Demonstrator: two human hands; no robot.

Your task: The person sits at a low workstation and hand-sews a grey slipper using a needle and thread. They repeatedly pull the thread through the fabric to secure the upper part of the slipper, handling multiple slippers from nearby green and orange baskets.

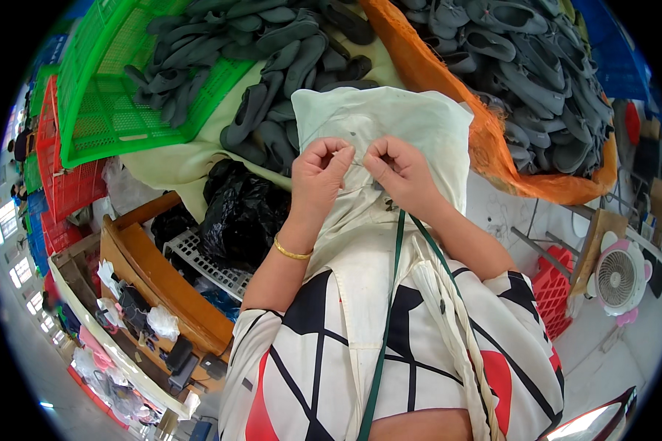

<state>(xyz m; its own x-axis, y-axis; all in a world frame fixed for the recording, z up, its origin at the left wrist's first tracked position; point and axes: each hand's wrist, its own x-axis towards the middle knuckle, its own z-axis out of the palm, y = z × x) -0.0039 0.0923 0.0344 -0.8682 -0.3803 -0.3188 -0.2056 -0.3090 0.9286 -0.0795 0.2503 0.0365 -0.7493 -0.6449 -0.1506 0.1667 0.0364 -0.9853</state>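
Note:
My left hand and my right hand are raised side by side over a pale cloth spread across my lap. Thumb and forefinger are pinched together on each hand, and the fingertips are a short gap apart. Whatever the pinches hold, if anything, is too small to make out. Just beyond the cloth lies a heap of dark grey slip-on shoes, none of them touched by my hands. A dark green strap hangs down my front.
A green plastic crate with grey shoes tips in from the left. At right, an orange sack is full of grey shoes. Left of me are a black plastic bag and a wooden drawer unit. A small fan stands at right.

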